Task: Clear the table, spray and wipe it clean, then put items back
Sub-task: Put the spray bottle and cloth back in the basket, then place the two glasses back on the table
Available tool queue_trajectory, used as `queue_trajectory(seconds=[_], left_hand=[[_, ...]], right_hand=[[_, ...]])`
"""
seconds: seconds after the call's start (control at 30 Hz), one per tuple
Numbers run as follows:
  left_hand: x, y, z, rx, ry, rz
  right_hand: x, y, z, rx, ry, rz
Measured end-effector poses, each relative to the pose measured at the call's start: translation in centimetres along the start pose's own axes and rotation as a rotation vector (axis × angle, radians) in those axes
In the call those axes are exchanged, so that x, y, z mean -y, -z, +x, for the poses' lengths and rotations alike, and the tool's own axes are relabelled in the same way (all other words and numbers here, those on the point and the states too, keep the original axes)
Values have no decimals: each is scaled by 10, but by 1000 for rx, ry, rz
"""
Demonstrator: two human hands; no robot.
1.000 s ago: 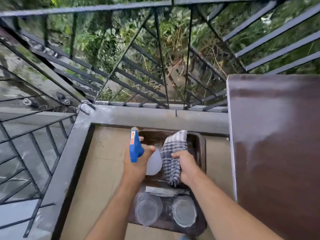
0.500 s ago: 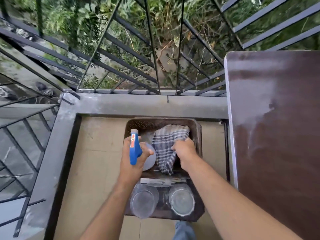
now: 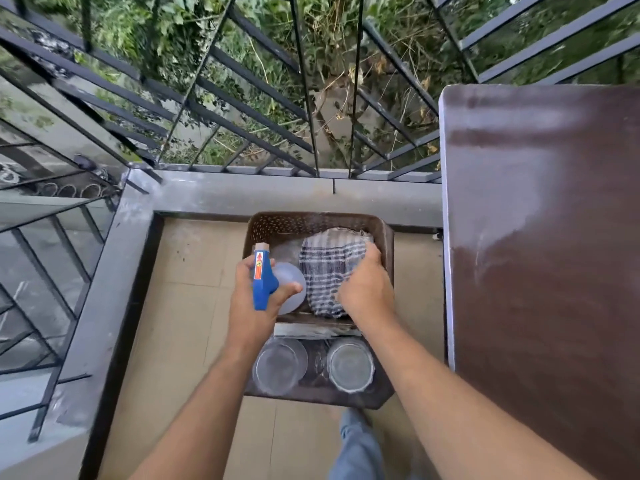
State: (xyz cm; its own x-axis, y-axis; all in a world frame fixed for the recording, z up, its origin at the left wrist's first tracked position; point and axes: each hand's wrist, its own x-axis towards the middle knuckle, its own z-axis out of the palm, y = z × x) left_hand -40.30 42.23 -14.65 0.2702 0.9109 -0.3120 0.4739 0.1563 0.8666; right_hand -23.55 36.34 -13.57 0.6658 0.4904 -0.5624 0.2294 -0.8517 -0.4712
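Holding spray bottle (image 3: 273, 284) upright in left hand (image 3: 254, 308), grip curled round neck, over brown basket (image 3: 387, 244). Right hand (image 3: 367, 292) palm-down, grip bunching checkered cloth (image 3: 325, 268) inside basket. Both forearms extended forward. Tabletop (image 3: 547, 237) bare at right.

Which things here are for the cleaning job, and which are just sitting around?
For the job:
blue-topped clear plastic spray bottle, in the left hand
grey checked cloth, under the right hand
brown wooden table
brown plastic basket
two clear glass jars

Just around:
black metal railing
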Motion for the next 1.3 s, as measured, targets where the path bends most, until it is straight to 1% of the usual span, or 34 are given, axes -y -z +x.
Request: queue_trajectory(seconds=[0.1, 0.13, 0.2, 0.27, 0.4, 0.57, 0.67, 0.73, 0.87, 1.07, 1.23, 1.3], left_hand=[[0, 3, -6, -53, 51, 21], [0, 4, -10, -68, 55, 25], [2, 7, -18, -84, 45, 21], [8, 10, -29, -111, 32, -5], [13, 9, -57, -183, -6, -21], [21, 5, -99, -173, -8, -40], [34, 3, -122, -141, 32, -13], [44, 2, -134, -150, 74, 2], [56, -7, -145, -156, 148, -26], [71, -16, -143, -151, 132, 22], [85, -17, -139, -168, 158, 16], [90, -16, -137, -161, 180, 4]], right_hand=[[-9, 11, -10, -136, 280, -257], [-13, 13, -12, -158, 354, -293], [-21, 15, -17, -150, 430, -226], [-29, 16, -26, -156, 408, -57], [-47, 14, -44, -250, 341, 221], [-71, 1, -65, -368, 266, 449], [-89, -13, -80, -410, 207, 542], [-100, -25, -91, -402, 187, 572], [-113, -43, -100, -364, 186, 549], [-118, -51, -96, -241, 193, 477], [-129, -58, -108, -111, 96, 558], [-134, -68, -113, -98, 99, 582]])
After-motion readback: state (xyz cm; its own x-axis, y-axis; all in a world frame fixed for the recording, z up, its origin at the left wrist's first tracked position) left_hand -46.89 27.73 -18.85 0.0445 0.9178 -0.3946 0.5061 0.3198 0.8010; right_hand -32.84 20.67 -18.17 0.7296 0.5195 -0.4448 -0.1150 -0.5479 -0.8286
